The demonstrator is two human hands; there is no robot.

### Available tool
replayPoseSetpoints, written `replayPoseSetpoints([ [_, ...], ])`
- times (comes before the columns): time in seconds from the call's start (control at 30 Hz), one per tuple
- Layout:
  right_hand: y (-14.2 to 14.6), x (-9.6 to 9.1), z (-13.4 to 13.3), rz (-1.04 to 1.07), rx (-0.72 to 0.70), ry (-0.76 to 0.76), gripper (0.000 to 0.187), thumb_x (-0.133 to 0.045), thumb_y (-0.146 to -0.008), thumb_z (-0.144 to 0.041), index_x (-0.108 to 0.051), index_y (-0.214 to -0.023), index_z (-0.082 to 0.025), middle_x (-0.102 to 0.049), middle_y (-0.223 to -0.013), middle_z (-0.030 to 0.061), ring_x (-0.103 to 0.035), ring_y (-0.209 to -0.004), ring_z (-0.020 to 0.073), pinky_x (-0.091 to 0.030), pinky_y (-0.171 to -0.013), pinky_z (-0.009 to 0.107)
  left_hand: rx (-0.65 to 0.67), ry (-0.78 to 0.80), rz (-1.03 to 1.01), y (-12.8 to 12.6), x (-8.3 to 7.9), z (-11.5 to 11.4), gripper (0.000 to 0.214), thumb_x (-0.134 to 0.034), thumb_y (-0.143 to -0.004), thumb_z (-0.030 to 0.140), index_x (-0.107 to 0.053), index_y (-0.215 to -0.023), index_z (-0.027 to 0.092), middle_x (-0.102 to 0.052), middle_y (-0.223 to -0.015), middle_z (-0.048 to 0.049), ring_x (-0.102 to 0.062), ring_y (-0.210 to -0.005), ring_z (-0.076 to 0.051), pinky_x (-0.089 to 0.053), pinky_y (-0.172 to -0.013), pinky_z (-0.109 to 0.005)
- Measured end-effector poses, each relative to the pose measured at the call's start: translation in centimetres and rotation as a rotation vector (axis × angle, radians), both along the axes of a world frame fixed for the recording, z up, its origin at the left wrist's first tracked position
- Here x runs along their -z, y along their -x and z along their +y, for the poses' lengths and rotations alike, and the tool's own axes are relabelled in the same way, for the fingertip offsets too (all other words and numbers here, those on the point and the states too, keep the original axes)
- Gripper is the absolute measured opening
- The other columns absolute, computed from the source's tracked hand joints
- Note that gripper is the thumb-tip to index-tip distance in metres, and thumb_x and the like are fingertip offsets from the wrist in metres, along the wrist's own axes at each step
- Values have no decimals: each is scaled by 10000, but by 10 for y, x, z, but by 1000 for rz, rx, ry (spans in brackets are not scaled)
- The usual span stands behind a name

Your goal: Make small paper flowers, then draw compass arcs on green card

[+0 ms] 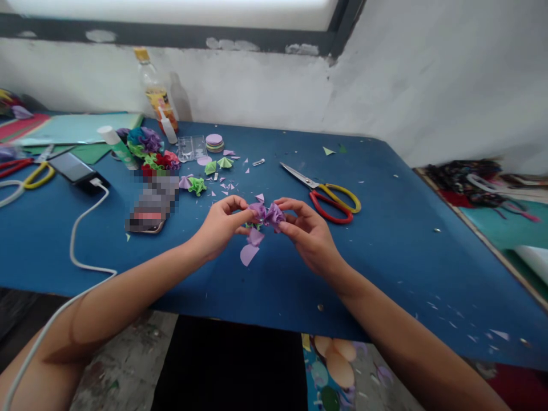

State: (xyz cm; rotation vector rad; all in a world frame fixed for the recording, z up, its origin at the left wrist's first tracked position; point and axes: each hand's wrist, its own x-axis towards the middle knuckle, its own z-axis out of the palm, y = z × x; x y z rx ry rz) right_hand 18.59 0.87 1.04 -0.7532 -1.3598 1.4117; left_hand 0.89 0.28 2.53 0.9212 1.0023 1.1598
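Between my two hands are purple folded paper flowers, held just over the blue table. My left hand pinches the left one, whose ruffled edge shows past the fingertips. The fingers of my right hand close on the right purple paper flower, which touches or nearly touches the other. Beneath them lie a purple folded piece, a flat purple half-round of paper and a bit of green paper. To the right of my right hand rest scissors with red and yellow handles, blades pointing up-left.
Left on the blue table are a smartphone, a device on a white cable, a glue stick and coloured paper flowers. Behind stand a drink bottle and stacked paper circles. Paper scraps lie scattered.
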Motion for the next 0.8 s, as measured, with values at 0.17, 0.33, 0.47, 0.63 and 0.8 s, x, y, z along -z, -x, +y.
replayPoseSetpoints([
  [0.17,1,-2,-2,-26,-9,23,246,-751,-707,-299,-629,-916,-256,-543,-1104,9,-559,-804,107,-510,-775,298,-7,-53,40,-2,2,0,265,-729,-634,219,-487,-727,159,-564,-699,35,-608,-677,-93,-555,-536,-193],
  [0.33,1,-1,-1,-60,17,63,265,-748,-704,-308,-624,-930,-251,-559,-1094,15,-565,-825,119,-503,-787,303,-4,-193,163,-2,6,-1,261,-708,-655,231,-464,-724,170,-554,-739,30,-592,-658,-84,-533,-551,-198],
  [0.47,1,1,0,-73,24,95,267,-739,-715,-308,-623,-947,-241,-584,-1055,10,-572,-827,112,-493,-799,292,-9,-376,366,-2,9,-4,201,-655,-711,187,-460,-759,180,-566,-853,8,-587,-740,-83,-480,-565,-163],
  [0.63,0,3,1,-90,40,56,254,-737,-721,-300,-620,-939,-244,-569,-1088,2,-585,-837,100,-489,-823,284,49,-490,439,-2,12,-6,167,-628,-750,164,-476,-818,182,-576,-962,-12,-602,-812,-87,-494,-633,-168],
  [0.8,-3,5,4,-194,103,-58,221,-703,-737,-309,-599,-918,-236,-514,-1168,28,-595,-864,123,-510,-822,320,48,-464,413,-1,11,-4,194,-663,-752,226,-490,-824,176,-581,-995,-24,-603,-809,-91,-499,-636,-180],
])
